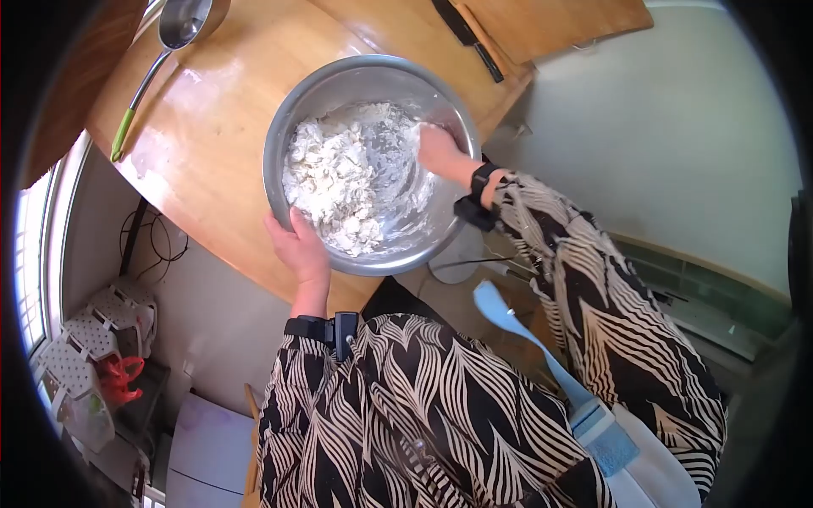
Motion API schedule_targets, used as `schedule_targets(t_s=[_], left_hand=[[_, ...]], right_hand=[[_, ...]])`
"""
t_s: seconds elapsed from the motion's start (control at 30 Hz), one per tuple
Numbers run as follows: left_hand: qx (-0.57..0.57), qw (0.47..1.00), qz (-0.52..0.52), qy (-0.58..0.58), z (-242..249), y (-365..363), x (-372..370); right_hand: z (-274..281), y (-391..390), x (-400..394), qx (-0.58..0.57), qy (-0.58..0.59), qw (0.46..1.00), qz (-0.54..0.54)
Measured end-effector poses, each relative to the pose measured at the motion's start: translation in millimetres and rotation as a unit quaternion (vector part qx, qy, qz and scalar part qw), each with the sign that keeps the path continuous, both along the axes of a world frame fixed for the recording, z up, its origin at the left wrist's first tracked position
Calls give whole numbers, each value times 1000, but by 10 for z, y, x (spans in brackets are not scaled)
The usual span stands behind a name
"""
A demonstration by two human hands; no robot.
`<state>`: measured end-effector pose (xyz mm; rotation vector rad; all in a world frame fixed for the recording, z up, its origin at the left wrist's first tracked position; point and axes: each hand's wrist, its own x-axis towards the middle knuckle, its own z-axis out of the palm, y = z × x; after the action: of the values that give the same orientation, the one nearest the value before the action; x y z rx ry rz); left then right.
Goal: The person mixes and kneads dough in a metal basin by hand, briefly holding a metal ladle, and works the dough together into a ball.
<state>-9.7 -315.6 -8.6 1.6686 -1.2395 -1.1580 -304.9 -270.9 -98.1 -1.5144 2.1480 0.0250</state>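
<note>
A large steel mixing bowl (284, 140) sits on the wooden table, filled partly with lumpy, floury dough (334, 182) heaped on its left side. My left hand (301, 251) grips the bowl's rim at the lower left, thumb over the edge and fingers along the outside. Inside the bowl at the right, my right hand (442, 152) is curled, its fingers down by the wall and coated with flour. Whether dough is in those fingers is hidden. Streaks of flour and paste smear the bowl's floor beside it.
On the wooden table (229, 110), a steel ladle with a green-tipped handle (140, 102) lies at the upper left. A black-handled knife (470, 38) rests near a wooden board (567, 25) at the top right. White perforated stools (89, 334) stand below left, by a red bag (123, 378).
</note>
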Motion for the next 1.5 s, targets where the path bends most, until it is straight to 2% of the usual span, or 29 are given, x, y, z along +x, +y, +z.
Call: schedule_targets(t_s=[0.03, 0.07, 0.1, 0.17, 0.2, 0.27, 0.33, 0.4, 0.5, 0.57, 0.63, 0.73, 0.77, 0.83, 0.87, 0.9, 0.97, 1.0, 1.07, 1.17, 1.23, 1.3, 1.4, 1.43, 1.5], left_hand=[[10, 1000, 2, 8, 53, -19, -37], [21, 1000, 10, 13, 110, -16, -41], [32, 999, 16, 15, 145, -2, -30], [-2, 1000, 6, -19, 106, 4, 1], [-23, 999, 4, -34, 82, -19, -22], [-28, 999, -21, -33, 61, -63, 16], [-23, 999, -24, -36, 10, -35, 35], [-15, 999, -7, -38, -55, 12, 11], [-5, 999, 11, -44, -41, 27, -25], [-18, 1000, 10, -18, -57, 42, -43], [-27, 999, -6, -29, -36, -10, 5], [-27, 997, -38, -54, -6, -33, 16], [-27, 998, -40, -43, -8, -14, 16], [-22, 998, -35, -48, 10, -23, 27], [-18, 998, -27, -60, 51, -13, -3], [-12, 997, -20, -70, 68, -2, -17], [-24, 997, -31, -71, -34, 13, 7], [-33, 996, -33, -73, -71, -1, 22], [-22, 996, -33, -79, 3, -9, 34], [-17, 997, -58, -53, 72, -40, 23], [-23, 997, -48, -53, 40, -29, 32], [-35, 997, -14, -72, -20, 36, -9], [-15, 996, -26, -85, 10, 29, -10], [-3, 997, -28, -75, 33, 35, -43], [10, 997, -34, -67, 89, 4, 3]], right_hand=[[31, 31, 204, -58, -44, 994, -87], [82, 130, 419, -74, -72, 988, -111], [391, 208, 837, -90, -101, 981, -138], [387, 341, 1485, 18, -162, 962, -220], [689, 224, 1515, 98, -190, 953, -213], [534, 152, 1272, 143, -210, 958, -131], [566, 80, 921, 45, -96, 994, -28], [226, -70, 163, 140, -14, 990, -22], [-14, 239, 406, 37, -42, 997, -54], [269, 394, 1058, -63, -116, 983, -131], [408, 311, 1596, 6, -137, 969, -207], [427, 231, 1195, 87, -196, 970, -115], [553, 137, 951, 90, -128, 986, -59], [33, 21, 104, 132, 62, 986, 83], [432, -72, -15, -29, -137, 973, -186], [306, -59, 53, -13, -40, 994, -101], [283, 12, 482, -82, -1, 987, -137], [398, 35, 906, -170, -64, 951, -250], [327, 226, 1439, -190, -113, 956, -191], [524, 173, 1161, -52, -177, 977, -106], [605, 5, 747, -76, -145, 980, -115], [517, -98, 222, -92, -122, 960, -235], [371, 52, 636, -91, -76, 979, -165], [412, 192, 959, -177, -126, 960, -174], [521, 319, 1449, -159, -153, 964, -151]])
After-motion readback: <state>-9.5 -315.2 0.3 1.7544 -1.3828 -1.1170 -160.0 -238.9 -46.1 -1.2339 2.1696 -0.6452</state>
